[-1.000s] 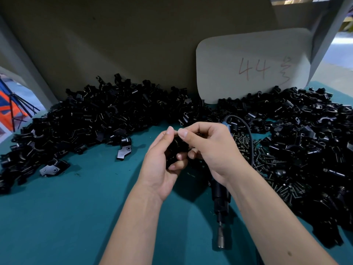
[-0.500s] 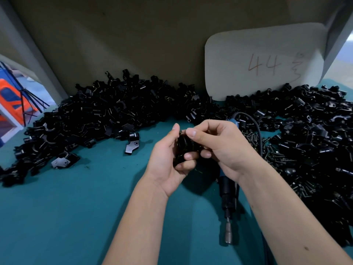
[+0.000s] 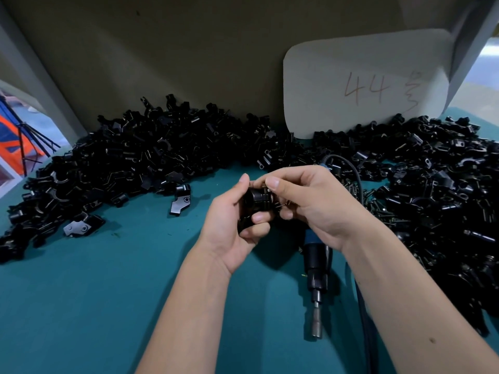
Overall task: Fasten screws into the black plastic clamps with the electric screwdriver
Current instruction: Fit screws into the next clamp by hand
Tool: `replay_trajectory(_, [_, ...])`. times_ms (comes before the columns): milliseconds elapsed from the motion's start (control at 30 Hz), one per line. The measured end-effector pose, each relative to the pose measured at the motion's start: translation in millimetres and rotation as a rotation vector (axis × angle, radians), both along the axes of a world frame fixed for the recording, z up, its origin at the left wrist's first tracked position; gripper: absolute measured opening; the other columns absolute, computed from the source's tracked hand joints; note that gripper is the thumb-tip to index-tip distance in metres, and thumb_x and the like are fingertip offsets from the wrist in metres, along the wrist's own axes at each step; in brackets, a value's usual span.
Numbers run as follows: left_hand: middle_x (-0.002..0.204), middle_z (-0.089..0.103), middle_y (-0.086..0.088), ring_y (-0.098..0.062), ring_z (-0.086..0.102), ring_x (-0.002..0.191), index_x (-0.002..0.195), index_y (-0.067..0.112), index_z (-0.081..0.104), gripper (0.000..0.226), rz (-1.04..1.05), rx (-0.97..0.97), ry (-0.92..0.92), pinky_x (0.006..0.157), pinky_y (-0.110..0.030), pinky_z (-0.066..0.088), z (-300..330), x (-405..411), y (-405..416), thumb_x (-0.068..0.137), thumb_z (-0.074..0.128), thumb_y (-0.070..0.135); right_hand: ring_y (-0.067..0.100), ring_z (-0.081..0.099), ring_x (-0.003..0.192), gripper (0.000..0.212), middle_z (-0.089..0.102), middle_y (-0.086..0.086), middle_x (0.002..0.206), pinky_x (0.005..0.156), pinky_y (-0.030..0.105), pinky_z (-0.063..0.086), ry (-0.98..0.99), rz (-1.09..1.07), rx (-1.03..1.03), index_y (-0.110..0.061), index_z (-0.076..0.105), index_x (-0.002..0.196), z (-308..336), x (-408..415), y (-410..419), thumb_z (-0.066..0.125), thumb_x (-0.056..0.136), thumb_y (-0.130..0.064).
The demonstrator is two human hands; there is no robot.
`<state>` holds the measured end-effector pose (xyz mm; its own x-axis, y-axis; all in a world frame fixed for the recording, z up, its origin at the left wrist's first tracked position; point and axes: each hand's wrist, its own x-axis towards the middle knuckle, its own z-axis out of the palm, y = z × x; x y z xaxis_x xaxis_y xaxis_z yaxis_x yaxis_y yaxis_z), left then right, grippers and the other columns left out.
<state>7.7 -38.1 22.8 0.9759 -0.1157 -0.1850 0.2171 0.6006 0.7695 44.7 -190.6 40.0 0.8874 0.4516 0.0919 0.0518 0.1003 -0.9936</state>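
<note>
Clamp [image 3: 256, 202], black plastic, sits up off the surface between my two hands, roughly mid-frame. Electric screwdriver [image 3: 316, 268] lies on the teal surface [image 3: 89, 292] just under my right wrist, bit end pointing toward me, its cable [image 3: 351, 168] looping back behind the hand. Loose screws [image 3: 375, 201] are scattered just right of my right hand, at the edge of the pile.

Big heap of black clamps [image 3: 151, 155] arcs across the back of the surface from left to right; two single pieces [image 3: 181, 198] lie apart at its front. A tan board stands behind the heap, with a white card [image 3: 364, 82] marked "44" in red leaning on it. Orange shape visible past the frame at far left.

Left hand [image 3: 232, 220]: fingers curled round the clamp, thumb up on its top edge. Right hand [image 3: 310, 201]: thumb and forefinger pinching at the clamp's top; a small screw seems to be there, too small to confirm. Hands are close together, nearly touching.
</note>
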Motion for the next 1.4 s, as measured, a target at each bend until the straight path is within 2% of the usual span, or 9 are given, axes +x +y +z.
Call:
replay_trajectory(167, [0.081,0.063,-0.006,-0.007,0.035,0.054,0.120,0.011,0.062,0.035,-0.001,-0.012,-0.007,0.035,-0.013,0.022,0,0,1,0.107,0.043,0.038,0.002,0.052,0.058,0.023,0.070,0.006,0.080,0.051,0.018,0.039,-0.003,0.011,0.017,-0.014,0.084,0.096,1,-1,1,0.063,0.102,-0.008])
replay_trajectory(267, [0.079,0.059,-0.004,-0.007,0.035,0.053,0.116,0.010,0.060,0.033,0.002,-0.003,-0.001,0.034,-0.013,0.022,0,0,-1,0.106,0.046,0.039,0.005,0.049,0.056,0.015,0.069,0.020,0.083,0.049,0.018,0.037,-0.023,-0.060,0.006,-0.016,0.080,0.080,1,-2,2,0.075,0.093,-0.011])
replay_trajectory(333, [0.078,0.059,-0.004,-0.006,0.035,0.053,0.114,0.009,0.061,0.034,0.009,-0.002,-0.003,0.034,-0.014,0.022,1,0,-3,0.105,0.048,0.039,0.004,0.048,0.052,0.018,0.066,0.011,0.074,0.048,0.019,0.037,-0.030,-0.127,0.006,-0.014,0.072,0.072,1,-1,4,0.082,0.088,-0.016])
replay_trajectory(500, [0.076,0.064,-0.004,-0.006,0.037,0.052,0.094,0.012,0.074,0.041,0.011,-0.034,-0.031,0.034,-0.013,0.021,0,0,-2,0.106,0.046,0.039,0.003,0.054,0.064,0.012,0.064,0.011,0.086,0.051,0.018,0.040,-0.039,-0.038,-0.001,-0.008,0.080,0.100,3,-4,1,0.069,0.098,-0.015])
replay_trajectory(833, [0.075,0.060,-0.014,-0.010,0.039,0.048,0.118,0.001,0.063,0.040,0.172,0.164,-0.080,0.034,-0.015,0.018,-2,3,-10,0.107,0.046,0.035,0.017,0.047,0.050,0.020,0.063,0.007,0.066,0.043,0.020,0.040,0.055,-0.241,0.057,0.003,0.070,0.081,4,-9,18,0.084,0.085,-0.010])
replay_trajectory(900, [0.074,0.062,-0.010,-0.013,0.039,0.049,0.108,0.003,0.062,0.031,0.257,0.233,-0.116,0.034,-0.017,0.017,-3,4,-13,0.108,0.047,0.030,0.023,0.048,0.054,0.024,0.061,0.007,0.065,0.043,0.021,0.040,0.080,-0.288,0.053,0.004,0.068,0.081,3,-9,20,0.086,0.083,-0.011])
replay_trajectory(1033, [0.068,0.062,-0.009,-0.016,0.038,0.050,0.094,0.009,0.057,0.026,0.328,0.265,-0.148,0.034,-0.018,0.017,-2,5,-18,0.108,0.047,0.028,0.008,0.051,0.043,0.022,0.057,-0.007,0.056,0.045,0.019,0.042,0.094,-0.271,0.043,-0.003,0.067,0.081,1,-8,18,0.083,0.087,-0.016])
replay_trajectory(1167, [0.075,0.063,-0.011,-0.013,0.043,0.048,0.108,0.006,0.058,0.029,0.278,0.151,-0.144,0.034,-0.017,0.019,-1,3,-12,0.108,0.046,0.032,0.016,0.060,0.055,0.016,0.063,0.010,0.081,0.054,0.020,0.051,0.099,-0.096,0.102,-0.001,0.078,0.104,7,-11,15,0.068,0.099,-0.013])
replay_trajectory(1400, [0.076,0.061,-0.006,-0.012,0.047,0.050,0.105,0.005,0.059,0.029,0.314,0.176,-0.177,0.035,-0.017,0.020,0,2,-17,0.109,0.045,0.029,0.018,0.052,0.042,0.019,0.064,0.017,0.073,0.040,0.030,0.052,0.180,-0.225,0.236,0.009,0.068,0.081,10,-17,25,0.081,0.087,-0.004])
